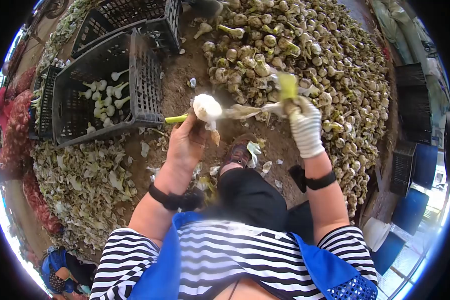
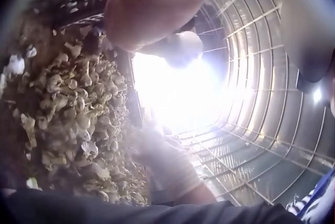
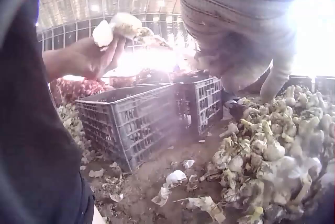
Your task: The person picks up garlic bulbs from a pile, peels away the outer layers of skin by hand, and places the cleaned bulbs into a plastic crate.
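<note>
My bare left hand (image 1: 186, 145) pinches a white garlic bulb (image 1: 207, 107), its green stem (image 1: 176, 119) pointing left past the fingers. A strip of dry skin (image 1: 242, 111) stretches from the bulb toward my right hand (image 1: 306, 127), which wears a striped white glove. The gloved fingers are curled round a blurred yellow-green stalk piece (image 1: 287, 86). In the right wrist view the bulb (image 3: 125, 25) shows above the left fingers, and the glove (image 3: 238, 25) fills the top. The left wrist view shows the bulb (image 2: 184, 49) against strong glare.
A black crate (image 1: 147, 82) at the left holds several peeled bulbs (image 1: 105, 102); another crate (image 1: 172, 25) stands behind it. A large heap of unpeeled garlic (image 1: 345, 75) covers the right. Loose skins (image 1: 80, 190) lie at the left, beside red net sacks (image 1: 20, 130). A shoe (image 1: 236, 154) is below the hands.
</note>
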Action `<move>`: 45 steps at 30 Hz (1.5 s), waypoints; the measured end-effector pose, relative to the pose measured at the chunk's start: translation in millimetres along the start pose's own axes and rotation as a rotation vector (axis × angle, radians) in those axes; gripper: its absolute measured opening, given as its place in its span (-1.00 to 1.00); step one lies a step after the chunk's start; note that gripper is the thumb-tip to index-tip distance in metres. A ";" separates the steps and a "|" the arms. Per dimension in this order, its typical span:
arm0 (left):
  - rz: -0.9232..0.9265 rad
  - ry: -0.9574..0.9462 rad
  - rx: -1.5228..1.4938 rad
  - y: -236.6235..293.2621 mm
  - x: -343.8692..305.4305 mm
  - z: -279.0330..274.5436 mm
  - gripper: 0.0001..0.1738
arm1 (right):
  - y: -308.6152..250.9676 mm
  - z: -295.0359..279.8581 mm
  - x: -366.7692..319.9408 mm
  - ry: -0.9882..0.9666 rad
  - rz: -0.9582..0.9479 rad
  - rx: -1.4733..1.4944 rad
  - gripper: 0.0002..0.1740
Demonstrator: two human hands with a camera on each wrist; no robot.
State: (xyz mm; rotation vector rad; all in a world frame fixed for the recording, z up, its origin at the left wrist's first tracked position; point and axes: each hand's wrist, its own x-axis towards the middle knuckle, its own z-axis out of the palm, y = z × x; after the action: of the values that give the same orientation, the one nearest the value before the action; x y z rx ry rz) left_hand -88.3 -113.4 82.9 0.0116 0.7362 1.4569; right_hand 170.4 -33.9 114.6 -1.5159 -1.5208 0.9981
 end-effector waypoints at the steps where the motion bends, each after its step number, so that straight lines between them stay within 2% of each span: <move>1: -0.005 0.008 0.008 -2.5 10.5 -8.2 -0.72 | 6.1 -8.5 7.5 0.128 -0.085 0.039 -0.90; 2: -0.009 0.065 -0.036 -2.8 19.2 -9.8 -0.71 | -2.7 -15.1 13.0 0.263 0.129 0.688 -0.91; 3: -0.014 0.124 -0.081 -4.5 27.0 -11.2 -0.71 | 15.5 -26.3 19.9 0.367 0.092 0.779 -0.85; 5: -0.025 0.180 -0.070 -8.8 40.2 -5.8 -0.70 | 25.2 -4.5 28.8 0.088 0.193 1.259 -0.71; 7: -0.095 0.207 -0.081 -16.5 50.5 1.1 -0.73 | 13.3 30.4 20.8 -0.031 -0.476 -0.313 -0.55; 8: -0.156 0.028 -0.105 -20.6 55.6 -8.6 -0.70 | 10.6 44.5 17.4 -0.029 -0.470 -0.411 -0.53; 9: -0.166 0.035 -0.110 -26.1 60.2 -7.5 -0.70 | 9.7 55.1 16.3 -0.031 -0.468 -0.510 -0.50; 11: -0.146 0.005 0.117 -35.7 66.7 -2.7 -0.66 | 12.0 66.9 16.6 -0.250 -0.355 -0.319 -0.50; 12: -0.152 -0.012 0.132 -38.1 70.4 -1.3 -0.64 | 18.2 71.7 19.2 -0.506 -0.186 -0.105 -0.58; 13: -0.153 -0.001 0.128 -38.5 75.2 -5.5 -0.64 | 15.1 77.8 7.0 -0.581 0.254 0.439 -0.66; 15: -0.110 0.101 0.261 -34.7 83.1 -16.2 -0.67 | -6.9 55.5 10.6 -0.709 0.460 0.767 -0.73; 17: -0.083 0.156 0.212 -34.3 87.1 -25.6 -0.71 | -4.6 48.3 11.5 -0.593 0.470 0.731 -0.79; 19: -0.154 0.104 0.116 -34.8 88.2 -33.0 -0.73 | 36.5 35.6 17.0 -0.392 0.472 0.897 -0.75; 20: -0.149 0.196 0.111 -40.0 89.0 -31.2 -0.74 | 30.6 39.4 19.0 -0.374 0.489 0.722 -0.78; 21: -0.154 0.195 0.108 -42.2 88.2 -23.8 -0.74 | 24.5 48.3 18.6 -0.376 0.417 0.618 -0.82; 23: -0.117 0.291 -0.025 -40.0 85.4 -5.1 -0.73 | 48.6 73.3 12.0 -0.360 0.018 -0.017 -0.71; 24: -0.076 0.225 -0.085 -24.6 80.9 -11.1 -0.69 | 47.1 78.5 8.7 -0.511 -0.164 -0.323 -0.57; 25: 0.036 -0.025 -0.267 -6.7 83.5 -13.0 -0.62 | 40.9 81.9 8.8 -0.886 -0.083 -0.499 -0.53; 26: 0.172 -0.079 -0.405 14.0 86.1 -19.8 -0.43 | 56.9 84.6 6.7 -0.733 -0.280 -0.415 -0.50; 27: 0.217 -0.297 -0.501 37.0 80.7 -7.6 -0.20 | 72.9 87.3 7.1 -0.576 -0.477 -0.331 -0.47; 28: 0.250 -0.473 -0.373 52.7 81.7 -9.8 -0.04 | 75.4 83.7 27.4 -0.440 -0.318 -0.396 -0.42; 29: 0.257 -0.484 -0.350 56.2 78.7 -1.5 -0.02 | 80.1 79.3 56.7 -0.303 -0.158 -0.452 -0.37; 31: 0.226 -0.367 -0.179 45.7 86.2 -12.3 -0.15 | 102.7 74.4 105.9 0.158 -0.241 -0.692 -0.33; 33: 0.023 -0.338 -0.174 14.1 98.9 -31.1 -0.36 | 120.7 80.5 147.7 0.134 -0.201 -0.910 -0.27; 35: -0.080 0.004 0.119 -19.1 97.8 -45.3 -0.51 | 137.5 80.2 176.9 -0.169 -0.179 -1.101 -0.38; 36: -0.088 0.046 0.281 -30.1 94.9 -35.7 -0.52 | 134.7 82.4 182.8 -0.141 -0.195 -1.084 -0.53; 37: -0.098 0.090 0.443 -40.6 94.7 -25.5 -0.51 | 134.2 83.7 180.8 -0.144 -0.200 -1.088 -0.53; 38: -0.035 0.106 0.600 -50.4 98.5 -20.4 -0.33 | 127.8 83.8 168.7 -0.056 -0.208 -0.645 -0.65; 39: 0.064 0.009 0.816 -55.9 98.9 -17.4 -0.14 | 118.8 84.5 151.0 0.024 -0.200 -0.201 -0.76; 41: 0.013 -0.204 0.657 -65.3 97.1 -11.7 -0.06 | 72.1 91.8 99.1 -0.143 -0.131 0.470 -0.79; 43: -0.093 -0.250 0.495 -73.8 95.2 -10.3 -0.20 | 52.3 86.0 54.6 -0.313 0.115 0.348 -0.83; 44: -0.080 -0.248 0.491 -72.1 96.3 -8.8 -0.22 | 61.6 86.4 45.9 -0.245 -0.025 0.197 -0.85; 45: -0.063 -0.245 0.488 -70.5 96.3 -8.1 -0.24 | 76.3 86.2 44.8 -0.248 -0.019 0.199 -0.85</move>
State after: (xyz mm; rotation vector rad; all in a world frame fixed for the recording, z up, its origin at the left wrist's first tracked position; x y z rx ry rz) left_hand -35.4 -41.6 3.2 0.5280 0.8632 1.1608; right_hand 122.6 8.9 9.0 -1.2725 -1.5482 1.3240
